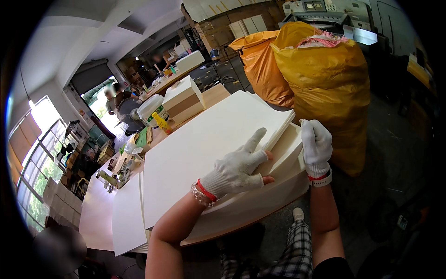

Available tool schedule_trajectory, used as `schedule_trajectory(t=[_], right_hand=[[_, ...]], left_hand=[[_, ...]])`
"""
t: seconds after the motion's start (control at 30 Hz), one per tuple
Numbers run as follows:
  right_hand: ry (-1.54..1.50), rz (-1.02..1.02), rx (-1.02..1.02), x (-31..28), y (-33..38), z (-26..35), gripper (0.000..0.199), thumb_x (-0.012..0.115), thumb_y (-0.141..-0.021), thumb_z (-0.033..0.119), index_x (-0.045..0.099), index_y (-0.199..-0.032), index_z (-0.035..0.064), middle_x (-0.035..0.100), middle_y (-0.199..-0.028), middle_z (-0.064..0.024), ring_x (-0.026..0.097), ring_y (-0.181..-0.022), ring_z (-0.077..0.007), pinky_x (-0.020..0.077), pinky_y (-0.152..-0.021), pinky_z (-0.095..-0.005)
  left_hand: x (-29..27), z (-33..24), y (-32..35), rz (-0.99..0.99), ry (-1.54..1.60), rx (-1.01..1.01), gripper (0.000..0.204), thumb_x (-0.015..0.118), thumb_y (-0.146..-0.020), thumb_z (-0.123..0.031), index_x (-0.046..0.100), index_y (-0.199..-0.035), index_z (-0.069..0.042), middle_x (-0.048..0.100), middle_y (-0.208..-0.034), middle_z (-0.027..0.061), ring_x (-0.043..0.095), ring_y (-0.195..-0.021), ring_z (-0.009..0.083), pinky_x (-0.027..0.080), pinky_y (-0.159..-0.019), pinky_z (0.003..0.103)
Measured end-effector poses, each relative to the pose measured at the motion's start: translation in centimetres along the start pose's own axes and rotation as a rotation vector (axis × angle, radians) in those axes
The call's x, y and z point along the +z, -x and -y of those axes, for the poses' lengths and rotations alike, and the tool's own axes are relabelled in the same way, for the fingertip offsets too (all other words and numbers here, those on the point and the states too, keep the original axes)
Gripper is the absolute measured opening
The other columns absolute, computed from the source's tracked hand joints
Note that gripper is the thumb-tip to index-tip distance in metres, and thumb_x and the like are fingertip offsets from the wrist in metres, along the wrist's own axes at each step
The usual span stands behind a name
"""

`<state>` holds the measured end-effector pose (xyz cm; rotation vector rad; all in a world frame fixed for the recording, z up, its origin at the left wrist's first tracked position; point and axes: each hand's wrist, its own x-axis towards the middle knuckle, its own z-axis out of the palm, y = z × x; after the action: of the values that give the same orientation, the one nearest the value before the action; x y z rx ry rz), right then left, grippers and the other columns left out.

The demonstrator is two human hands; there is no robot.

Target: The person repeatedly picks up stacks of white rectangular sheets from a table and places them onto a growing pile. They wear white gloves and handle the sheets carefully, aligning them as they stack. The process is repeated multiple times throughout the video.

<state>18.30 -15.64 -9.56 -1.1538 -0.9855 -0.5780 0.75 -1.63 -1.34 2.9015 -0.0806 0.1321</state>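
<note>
A stack of large white paper sheets (200, 135) lies across the table, its upper sheets parted from the ones below along the right edge. My left hand (237, 169), in a white knit glove with a few bare fingertips, rests on the top with its fingers spread. At the right edge, my right hand (317, 143), also gloved, is closed with its fingers pinched against the side of the lifted, bent lower sheets (291, 146). What exactly lies between those fingers is partly hidden.
Large yellow (325, 88) and orange (262, 65) bags stand beyond the right corner. Behind the stack are a white box-shaped pile (184, 98), a white bucket (152, 111) and a yellow bottle (161, 122). More sheets (127, 218) lie at left. People are in the background.
</note>
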Motion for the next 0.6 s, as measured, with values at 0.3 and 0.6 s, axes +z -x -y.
schedule_trajectory(t=[0.3,0.6], right_hand=[[-0.068,0.038,0.100,0.2,-0.2,0.4,0.012,0.054,-0.093,0.005,0.061,-0.089,-0.0046,0.048,-0.063,-0.0071,0.046,-0.057,-0.0193,0.0375,-0.053,-0.0318],[0.028,0.020,0.010,0.2,-0.1,0.0,0.014,0.052,-0.093,0.003,0.063,-0.097,-0.0048,0.045,-0.061,-0.0066,0.045,-0.055,-0.0188,0.0355,-0.051,-0.0312]], left_hand=[[0.4,1.0,0.3,-0.087,0.054,0.119,0.045,0.061,-0.084,-0.010,0.057,-0.129,-0.009,0.022,-0.158,0.0245,0.048,-0.131,0.0384,0.043,-0.104,0.036],[0.0,0.3,0.0,-0.015,0.150,0.081,0.052,0.064,-0.080,-0.001,0.058,-0.130,-0.008,0.032,-0.154,0.0254,0.049,-0.132,0.0362,0.044,-0.101,0.035]])
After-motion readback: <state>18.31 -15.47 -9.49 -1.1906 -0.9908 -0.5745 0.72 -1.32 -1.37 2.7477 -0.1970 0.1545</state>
